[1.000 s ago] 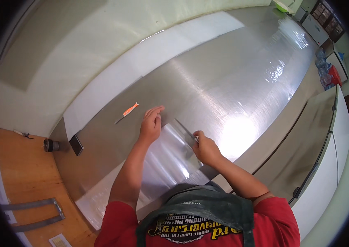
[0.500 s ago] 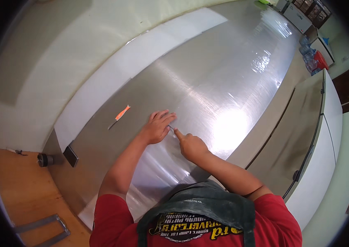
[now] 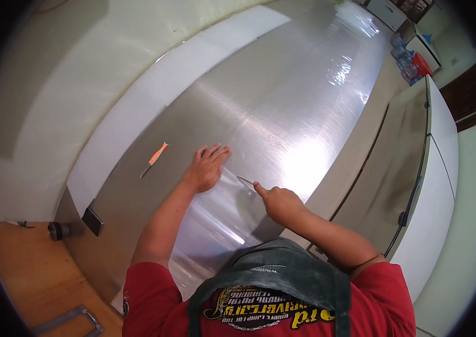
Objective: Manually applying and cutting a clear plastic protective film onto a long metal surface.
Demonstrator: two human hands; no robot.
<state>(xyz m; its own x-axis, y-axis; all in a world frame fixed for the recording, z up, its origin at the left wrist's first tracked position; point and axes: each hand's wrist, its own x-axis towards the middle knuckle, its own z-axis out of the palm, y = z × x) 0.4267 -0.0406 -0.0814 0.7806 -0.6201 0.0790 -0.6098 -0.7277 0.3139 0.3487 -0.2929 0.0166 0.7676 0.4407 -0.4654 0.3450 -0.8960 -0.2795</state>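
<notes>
Here a clear plastic sheet point(image 3: 215, 209) is spread on the metal table point(image 3: 271, 84), right in front of the dark apron point(image 3: 283, 267), its far edge set between the left hand point(image 3: 207, 168) and the right hand point(image 3: 283, 204). Just by that edge, a slim dark blade point(image 3: 245, 180) is grasped in the right hand, a finger laid along it and the tip pointed toward the left. And the left hand: nothing is clasped there, the fingers are spread out flat and the palm is laid down at the sheet's far left corner. Off to the left, an orange-handled tool point(image 3: 159, 153) is seen lying well apart from the hand. Farther left, a dark phone point(image 3: 93, 222) is placed near the table's end, a black round object point(image 3: 58, 231) seen beyond it. Along the wall point(image 3: 75, 73) a white strip point(image 3: 148, 95) is laid; far right, clear bottles point(image 3: 399, 51) are stacked beside a red container point(image 3: 421, 64)
</notes>
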